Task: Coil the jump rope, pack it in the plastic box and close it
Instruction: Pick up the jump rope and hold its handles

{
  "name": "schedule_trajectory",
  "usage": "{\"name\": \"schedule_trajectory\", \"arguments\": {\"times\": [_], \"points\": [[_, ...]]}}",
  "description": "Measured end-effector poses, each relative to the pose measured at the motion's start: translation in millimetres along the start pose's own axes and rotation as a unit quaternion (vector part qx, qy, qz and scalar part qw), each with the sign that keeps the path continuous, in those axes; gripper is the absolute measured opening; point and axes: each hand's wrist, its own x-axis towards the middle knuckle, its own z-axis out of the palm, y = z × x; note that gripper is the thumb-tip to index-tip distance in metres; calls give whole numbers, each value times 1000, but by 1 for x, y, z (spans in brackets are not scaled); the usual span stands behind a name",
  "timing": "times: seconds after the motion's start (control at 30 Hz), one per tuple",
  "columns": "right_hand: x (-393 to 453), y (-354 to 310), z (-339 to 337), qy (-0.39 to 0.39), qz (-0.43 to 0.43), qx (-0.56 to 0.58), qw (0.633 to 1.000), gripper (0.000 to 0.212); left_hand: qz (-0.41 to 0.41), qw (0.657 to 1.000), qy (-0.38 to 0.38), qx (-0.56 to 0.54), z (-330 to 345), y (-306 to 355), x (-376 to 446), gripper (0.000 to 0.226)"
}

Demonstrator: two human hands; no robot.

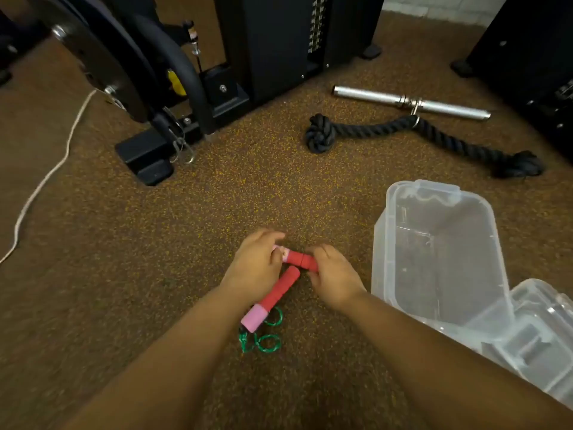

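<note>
Far left of the plastic box [434,243], a white cord [46,178] trails across the floor past a black machine base [145,156]. Left of the box, the left hand [254,268] and right hand [333,274] grip the jump rope's red handles [297,259], its green cord [266,339] coiled just below. Behind the box lie a black rope [403,131] and metal bar [409,102]; its lid [542,330] rests beside it at right.

Red-handled jump rope [280,287] beside open plastic box [434,252]
</note>
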Motion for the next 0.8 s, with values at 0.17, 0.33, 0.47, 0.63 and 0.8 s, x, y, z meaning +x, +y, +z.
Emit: {"name": "schedule_trajectory", "arguments": {"times": [0.17, 0.33, 0.47, 0.63, 0.8], "points": [[14, 7, 16, -28, 37, -39, 998, 55, 4, 1000, -7, -6, 12, -18, -7, 33], [19, 5, 23, -72, 61, -121, 988, 58, 13, 1000, -11, -1, 22, -23, -9, 32], [18, -1, 19, -98, 92, -151, 979, 42, 26, 1000, -11, 0, 22, -15, -9, 32], [14, -11, -7, -104, 167, -24, 980, 43, 9, 999, -6, -34, 17, -1, -7, 26], [3, -18, -49, -84, 200, 77, 973, 38, -11, 995, -40, -88, 6, 37, -6, 32]]}}
